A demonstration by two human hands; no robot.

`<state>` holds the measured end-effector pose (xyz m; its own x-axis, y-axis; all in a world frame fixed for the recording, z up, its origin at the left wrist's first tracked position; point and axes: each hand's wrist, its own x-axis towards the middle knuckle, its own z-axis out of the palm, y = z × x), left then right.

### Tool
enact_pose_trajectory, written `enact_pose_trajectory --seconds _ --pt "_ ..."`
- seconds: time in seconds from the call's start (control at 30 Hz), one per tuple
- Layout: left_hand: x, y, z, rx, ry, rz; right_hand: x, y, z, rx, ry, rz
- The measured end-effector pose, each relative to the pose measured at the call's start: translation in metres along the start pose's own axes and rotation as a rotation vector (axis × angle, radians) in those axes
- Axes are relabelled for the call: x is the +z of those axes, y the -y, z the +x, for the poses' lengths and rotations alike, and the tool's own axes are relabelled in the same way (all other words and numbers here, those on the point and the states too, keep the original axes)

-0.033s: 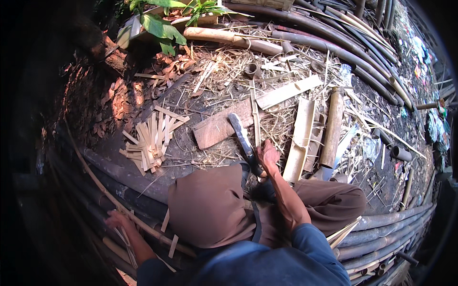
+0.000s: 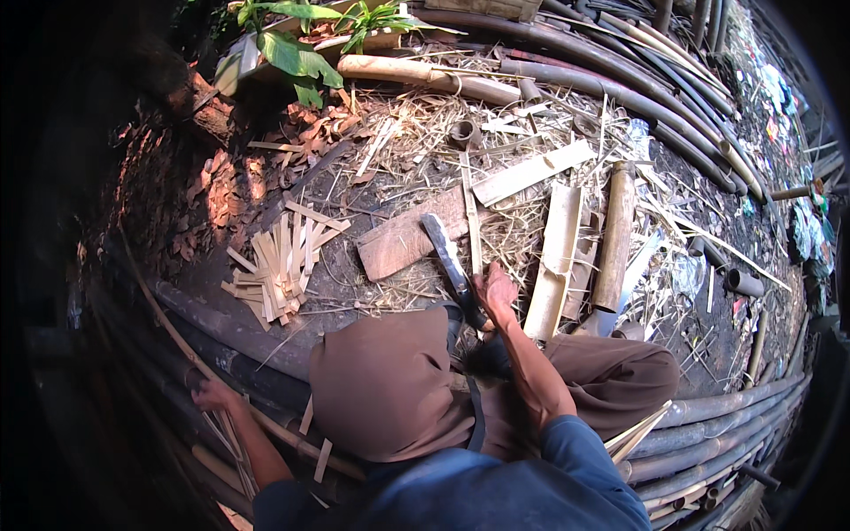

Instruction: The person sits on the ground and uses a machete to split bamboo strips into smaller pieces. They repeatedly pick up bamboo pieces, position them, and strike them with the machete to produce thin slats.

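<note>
My right hand (image 2: 498, 290) is closed on the lower end of a narrow bamboo strip (image 2: 472, 212), which points away from me across a flat wooden board (image 2: 412, 234). Just left of that hand lies a large knife (image 2: 447, 252), its blade angled over the board and its dark handle near my legs. At the lower left, beside my thigh, my left hand (image 2: 217, 396) appears closed on several thin bamboo strips (image 2: 232, 442) that hang back along the forearm. Its fingertips are small and partly hidden.
A pile of short bamboo slats (image 2: 285, 261) lies left of the board. Right of it are a split bamboo half (image 2: 558, 261), a whole bamboo piece (image 2: 617, 239) and a saw blade (image 2: 639, 270). Long dark poles (image 2: 611, 84) lie at the back; more poles (image 2: 717, 429) run beside me.
My left hand has shifted slightly up and away from me, and the thin strips have moved with it. My right hand and the strip in it stay almost in place.
</note>
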<state>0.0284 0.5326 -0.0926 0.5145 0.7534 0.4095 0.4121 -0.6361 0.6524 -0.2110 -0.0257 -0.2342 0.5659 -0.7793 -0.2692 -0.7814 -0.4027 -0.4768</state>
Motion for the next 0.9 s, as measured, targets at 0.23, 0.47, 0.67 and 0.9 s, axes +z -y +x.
enact_pose_trajectory --seconds 0.23,0.47,0.67,0.9 --pt "0.102 -0.218 -0.243 0.152 1.307 -0.641 -0.006 -0.013 0.005 -0.162 -0.343 0.310" --pt "0.095 -0.318 -0.365 -0.508 1.645 -0.742 -0.050 0.028 -0.068 -0.473 -0.081 0.249" --pt "0.052 -0.368 -0.295 -0.156 1.338 -1.427 0.001 0.005 -0.058 -0.173 -0.118 0.346" --pt "0.027 -0.386 -0.267 0.140 1.118 -1.589 0.039 -0.022 -0.051 -0.098 0.114 0.055"
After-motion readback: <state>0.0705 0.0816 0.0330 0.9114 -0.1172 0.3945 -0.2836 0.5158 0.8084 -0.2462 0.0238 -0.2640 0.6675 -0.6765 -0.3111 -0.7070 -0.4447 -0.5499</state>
